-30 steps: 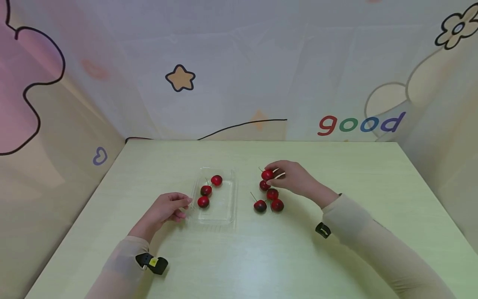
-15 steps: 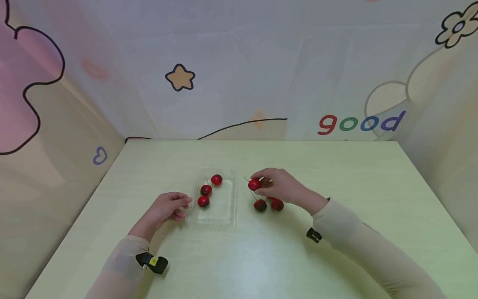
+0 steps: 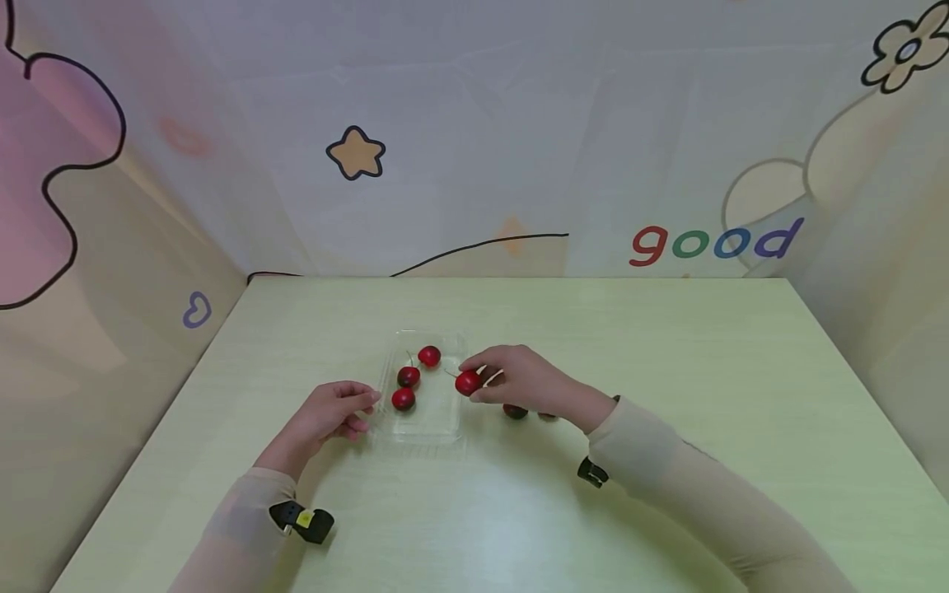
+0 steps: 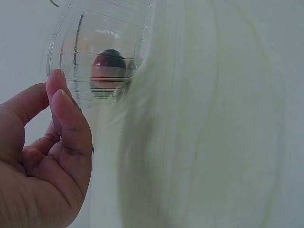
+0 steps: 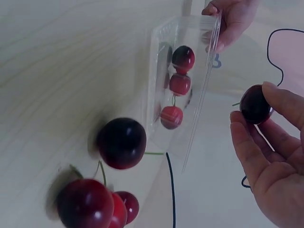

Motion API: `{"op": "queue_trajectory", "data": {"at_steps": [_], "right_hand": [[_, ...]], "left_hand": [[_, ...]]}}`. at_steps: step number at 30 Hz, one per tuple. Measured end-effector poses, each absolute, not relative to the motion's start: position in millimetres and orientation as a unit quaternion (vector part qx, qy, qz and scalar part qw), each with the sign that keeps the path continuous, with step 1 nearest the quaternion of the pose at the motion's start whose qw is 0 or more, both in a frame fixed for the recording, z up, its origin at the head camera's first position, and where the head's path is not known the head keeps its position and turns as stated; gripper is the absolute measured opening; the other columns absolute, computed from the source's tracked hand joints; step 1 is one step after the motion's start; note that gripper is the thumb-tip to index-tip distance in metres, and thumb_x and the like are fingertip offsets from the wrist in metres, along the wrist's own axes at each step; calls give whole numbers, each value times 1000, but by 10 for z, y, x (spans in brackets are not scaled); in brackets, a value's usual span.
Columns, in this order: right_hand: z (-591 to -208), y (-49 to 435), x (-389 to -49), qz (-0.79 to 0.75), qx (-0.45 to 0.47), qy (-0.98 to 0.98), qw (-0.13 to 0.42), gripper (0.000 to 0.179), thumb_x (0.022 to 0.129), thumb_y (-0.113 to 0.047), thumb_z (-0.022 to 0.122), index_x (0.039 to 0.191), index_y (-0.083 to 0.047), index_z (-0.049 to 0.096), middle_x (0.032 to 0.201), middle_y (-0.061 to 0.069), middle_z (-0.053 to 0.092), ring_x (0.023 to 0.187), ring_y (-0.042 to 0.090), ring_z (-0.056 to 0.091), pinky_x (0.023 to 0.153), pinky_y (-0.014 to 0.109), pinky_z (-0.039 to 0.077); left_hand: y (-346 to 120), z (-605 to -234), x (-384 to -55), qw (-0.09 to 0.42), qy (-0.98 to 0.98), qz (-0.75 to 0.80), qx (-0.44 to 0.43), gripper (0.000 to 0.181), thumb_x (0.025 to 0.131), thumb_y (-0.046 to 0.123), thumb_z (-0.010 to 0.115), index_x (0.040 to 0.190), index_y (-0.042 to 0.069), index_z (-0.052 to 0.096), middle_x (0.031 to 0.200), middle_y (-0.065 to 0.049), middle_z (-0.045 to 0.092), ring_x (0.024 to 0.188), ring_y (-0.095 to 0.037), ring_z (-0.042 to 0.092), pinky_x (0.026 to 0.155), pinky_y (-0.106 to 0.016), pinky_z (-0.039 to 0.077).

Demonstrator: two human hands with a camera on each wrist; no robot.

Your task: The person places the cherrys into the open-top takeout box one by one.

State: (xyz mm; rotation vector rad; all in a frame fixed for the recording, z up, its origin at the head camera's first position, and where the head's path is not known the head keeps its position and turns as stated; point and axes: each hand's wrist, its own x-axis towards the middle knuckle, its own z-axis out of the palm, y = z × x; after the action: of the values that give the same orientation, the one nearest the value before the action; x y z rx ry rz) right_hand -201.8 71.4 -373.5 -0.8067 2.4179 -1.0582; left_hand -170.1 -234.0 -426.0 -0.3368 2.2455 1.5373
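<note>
My left hand [image 3: 324, 420] pinches the left rim of a clear plastic box [image 3: 441, 427] between thumb and fingers. Three dark red cherries lie in the box: one cherry [image 3: 429, 357] toward the back, another cherry [image 3: 409, 377] with an upright stem, and a front cherry [image 3: 404, 399]. Between the thumb and fingertips of my right hand [image 3: 530, 383] is a cherry [image 3: 467, 383], stem pointing left, which overlaps the box's right edge in the head view. The right wrist view has this held cherry [image 5: 255, 105] raised off the table, outside the near wall of the box.
Several loose cherries sit to the right of the box, partly hidden under my right hand; one dark cherry [image 3: 515, 411] shows below it. The right wrist view shows a large near cherry [image 5: 85, 204] among them. A printed cloth [image 3: 474, 148] hangs behind the pale table [image 3: 474, 527].
My right hand has lifted a cherry from the loose group and carried it left to the box's right edge. The left hand and the box have stayed in place.
</note>
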Motion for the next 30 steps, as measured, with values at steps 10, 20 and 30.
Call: {"op": "queue_trajectory", "data": {"at_steps": [10,20,30], "right_hand": [[-3815,476,-2006,-366,-298,855,215,44,93,-16,76,134,-7,65,127,8,70,107,20,71,94,30,58],[-3864,199,-2014,-329,-328,853,240,37,92,-12,76,129,-10,69,121,4,72,107,19,70,92,28,58],[-3924,32,-2040,-306,-341,851,257,35,92,-12,76,126,-10,69,122,4,72,109,21,69,91,28,58]], "left_hand": [[-2349,-4262,-1694,199,802,550,-121,35,102,24,63,123,-4,61,87,2,61,61,-7,61,59,-20,54],[-2350,-4268,-1680,199,801,550,-124,36,102,25,63,124,-4,61,88,1,63,62,-7,62,60,-21,54],[-2378,-4262,-1676,201,801,552,-111,36,103,26,62,123,-3,62,89,1,62,63,-8,62,62,-21,55]]}}
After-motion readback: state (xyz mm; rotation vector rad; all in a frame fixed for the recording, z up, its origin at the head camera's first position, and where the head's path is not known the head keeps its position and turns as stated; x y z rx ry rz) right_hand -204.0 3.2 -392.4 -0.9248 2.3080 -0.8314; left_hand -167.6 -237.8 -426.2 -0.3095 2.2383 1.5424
